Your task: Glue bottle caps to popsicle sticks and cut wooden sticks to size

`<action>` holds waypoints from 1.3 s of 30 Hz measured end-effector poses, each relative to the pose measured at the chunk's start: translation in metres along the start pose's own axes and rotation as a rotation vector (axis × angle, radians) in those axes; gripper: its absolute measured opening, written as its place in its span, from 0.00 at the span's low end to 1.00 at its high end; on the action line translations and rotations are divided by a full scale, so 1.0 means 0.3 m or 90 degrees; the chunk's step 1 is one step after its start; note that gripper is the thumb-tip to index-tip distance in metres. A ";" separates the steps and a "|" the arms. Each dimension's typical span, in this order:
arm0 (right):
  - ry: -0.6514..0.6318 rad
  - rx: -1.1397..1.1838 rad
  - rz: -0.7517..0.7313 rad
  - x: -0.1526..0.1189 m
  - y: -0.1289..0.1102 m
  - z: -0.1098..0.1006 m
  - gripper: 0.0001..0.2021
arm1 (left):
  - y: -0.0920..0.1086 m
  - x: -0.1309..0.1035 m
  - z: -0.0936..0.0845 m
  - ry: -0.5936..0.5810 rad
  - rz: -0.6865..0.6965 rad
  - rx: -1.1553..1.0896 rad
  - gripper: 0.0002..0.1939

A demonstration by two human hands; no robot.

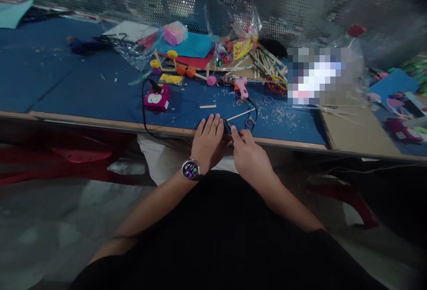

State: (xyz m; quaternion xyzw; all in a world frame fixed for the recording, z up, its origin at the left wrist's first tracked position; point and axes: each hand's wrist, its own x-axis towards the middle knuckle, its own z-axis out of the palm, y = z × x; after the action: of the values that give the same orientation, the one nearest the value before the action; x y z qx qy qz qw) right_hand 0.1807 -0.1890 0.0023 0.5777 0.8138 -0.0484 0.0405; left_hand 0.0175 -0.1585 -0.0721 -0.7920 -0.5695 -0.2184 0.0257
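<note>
My left hand [209, 136] lies flat at the front edge of the blue tabletop, fingers stretched out, with a watch on the wrist. Close beside it, my right hand [248, 150] is closed, forefinger pointing forward, around a slim dark blade-like tool [227, 124]; its exact kind does not show. The tool's tip is near the left fingertips. A long thin wooden stick [240, 114] lies just beyond the tool. Further off rests a short craft stick [207, 106]. Whatever is under my left palm is hidden.
A pink glue gun [242, 89] lies ahead, its black cord looping near my right hand. A magenta power box [156, 98] stands left. Behind are coloured foam pieces [190, 72], a wooden stick pile [268, 62] and plastic bags. Cardboard [358, 132] lies right.
</note>
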 end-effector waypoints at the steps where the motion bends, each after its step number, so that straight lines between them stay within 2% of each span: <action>1: 0.003 -0.001 -0.001 0.002 -0.002 0.001 0.34 | 0.000 0.000 0.000 0.000 -0.001 -0.002 0.36; 10: 0.030 0.015 -0.008 0.073 -0.008 0.009 0.34 | 0.003 0.000 -0.012 -0.007 -0.009 -0.012 0.36; 20: 0.029 0.021 -0.008 -0.002 0.006 0.034 0.34 | -0.007 0.000 0.004 -0.004 0.007 -0.001 0.34; 29: 0.053 -0.012 -0.018 0.073 -0.008 0.028 0.34 | -0.003 -0.002 0.002 0.000 -0.001 0.001 0.35; 39: 0.044 0.065 -0.006 -0.003 0.015 0.033 0.33 | -0.003 -0.002 0.005 0.001 0.002 -0.008 0.37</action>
State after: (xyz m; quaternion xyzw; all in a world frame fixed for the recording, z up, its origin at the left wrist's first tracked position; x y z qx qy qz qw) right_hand 0.1853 -0.1897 -0.0077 0.5765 0.8138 -0.0705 -0.0173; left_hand 0.0169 -0.1583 -0.0738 -0.7928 -0.5670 -0.2224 0.0219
